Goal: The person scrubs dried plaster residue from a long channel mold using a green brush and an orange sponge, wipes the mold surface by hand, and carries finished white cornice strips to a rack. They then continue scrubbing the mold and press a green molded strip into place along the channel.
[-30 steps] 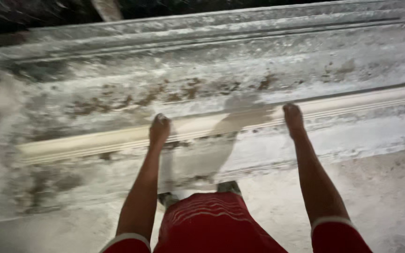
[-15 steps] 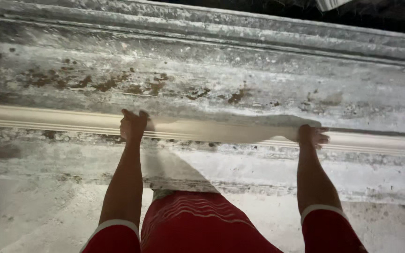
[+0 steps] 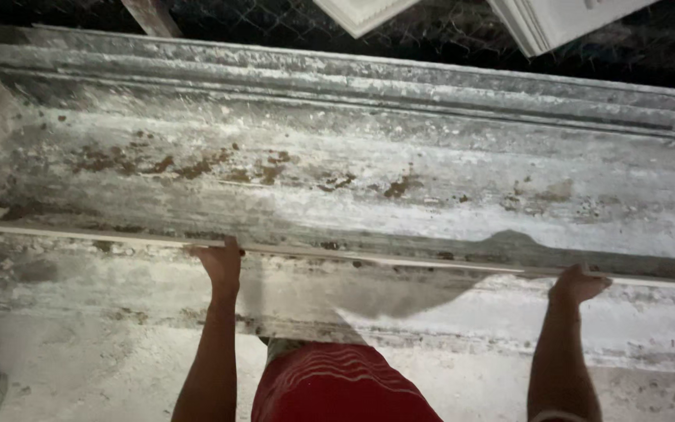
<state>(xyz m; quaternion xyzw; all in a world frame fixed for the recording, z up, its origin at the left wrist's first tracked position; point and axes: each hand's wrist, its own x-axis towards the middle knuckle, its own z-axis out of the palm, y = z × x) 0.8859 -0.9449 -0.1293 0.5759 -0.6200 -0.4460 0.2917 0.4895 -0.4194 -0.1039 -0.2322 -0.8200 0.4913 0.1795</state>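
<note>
A long, pale moulded strip [image 3: 400,261] lies along the near edge of a wide, plaster-crusted casting bench [image 3: 353,172], running from the left edge to the right edge of the view. It is turned up on its edge, so only a thin line of it shows. My left hand [image 3: 219,264] grips the strip left of centre. My right hand [image 3: 576,284] grips it near the right. Both arms reach forward from my red striped shirt [image 3: 337,387].
The bench has long ridged channels stained with brown spots. White moulded panels [image 3: 556,19] lean against a wire fence at the top right. A dusty white floor [image 3: 80,367] lies below the bench.
The strip lay flat with its broad cream face showing; now it is tilted up on edge and lifted slightly. My hands have spread wider apart along it.
</note>
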